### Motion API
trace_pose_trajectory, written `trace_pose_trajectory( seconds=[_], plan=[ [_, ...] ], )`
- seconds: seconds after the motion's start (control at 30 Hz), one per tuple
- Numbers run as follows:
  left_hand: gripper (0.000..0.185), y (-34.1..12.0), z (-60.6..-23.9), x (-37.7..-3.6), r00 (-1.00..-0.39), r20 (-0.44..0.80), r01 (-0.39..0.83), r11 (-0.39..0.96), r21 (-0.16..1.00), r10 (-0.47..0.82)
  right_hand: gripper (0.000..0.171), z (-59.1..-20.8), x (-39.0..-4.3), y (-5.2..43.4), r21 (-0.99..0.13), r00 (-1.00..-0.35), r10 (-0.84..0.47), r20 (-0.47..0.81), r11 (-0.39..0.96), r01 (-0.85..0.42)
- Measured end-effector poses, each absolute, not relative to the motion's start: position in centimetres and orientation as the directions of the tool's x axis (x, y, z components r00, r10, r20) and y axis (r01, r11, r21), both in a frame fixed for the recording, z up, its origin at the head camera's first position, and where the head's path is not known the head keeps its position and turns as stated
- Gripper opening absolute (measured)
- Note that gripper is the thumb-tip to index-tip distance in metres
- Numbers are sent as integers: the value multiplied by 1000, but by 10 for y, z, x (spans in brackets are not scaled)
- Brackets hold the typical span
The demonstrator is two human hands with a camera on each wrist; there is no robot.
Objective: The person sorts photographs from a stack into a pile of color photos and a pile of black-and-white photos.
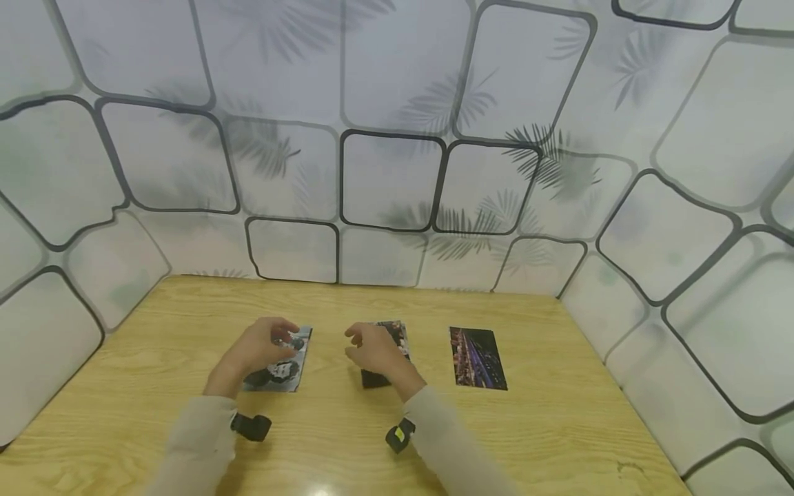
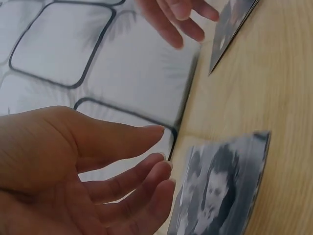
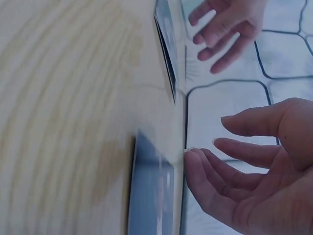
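My left hand (image 1: pixel 257 351) hovers over a black-and-white photo card (image 1: pixel 285 372) at the left, its fingers loosely bent with nothing between them. In the left wrist view that card (image 2: pixel 220 186) shows a dark-haired figure and lies beside the fingertips. Above a dark stack of photo cards (image 1: pixel 375 379) in the middle is my right hand (image 1: pixel 375 348), also holding nothing, thumb and fingers apart. The hand and forearm hide part of this stack. From the right wrist view, the stack (image 3: pixel 151 191) lies just below the fingers, apart from them.
A third photo card (image 1: pixel 477 358), a night scene with purple streaks, lies to the right on the wooden table (image 1: pixel 546 427). Patterned cloth walls (image 1: pixel 391 179) rise behind the table and at both sides. Each wrist wears a black camera (image 1: pixel 253 427).
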State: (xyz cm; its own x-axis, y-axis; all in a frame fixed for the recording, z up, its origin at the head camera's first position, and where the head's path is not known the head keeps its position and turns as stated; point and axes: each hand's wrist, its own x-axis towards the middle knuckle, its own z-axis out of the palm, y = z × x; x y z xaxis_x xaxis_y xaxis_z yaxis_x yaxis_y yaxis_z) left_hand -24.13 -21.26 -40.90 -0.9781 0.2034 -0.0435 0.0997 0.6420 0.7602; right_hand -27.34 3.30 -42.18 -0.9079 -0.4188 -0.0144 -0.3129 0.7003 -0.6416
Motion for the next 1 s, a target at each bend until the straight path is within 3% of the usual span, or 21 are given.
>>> trace_pose_trajectory(
  seconds=[0.27, 0.67, 1.0],
  plan=[
    [44, -181, -412, -240, -966, -59, 92, 550, 830, 251, 33, -417, -280, 79, -652, -919, -394, -14, 700, -290],
    [41, -141, -419, -249, -960, -101, 75, 586, 807, 262, 34, -425, -274, 113, -751, -940, -338, -52, 633, -186],
    [42, -117, -430, -258, -969, -98, 60, 600, 798, 227, 31, -429, -276, 120, -727, -959, -278, -44, 668, -161]
  ],
)
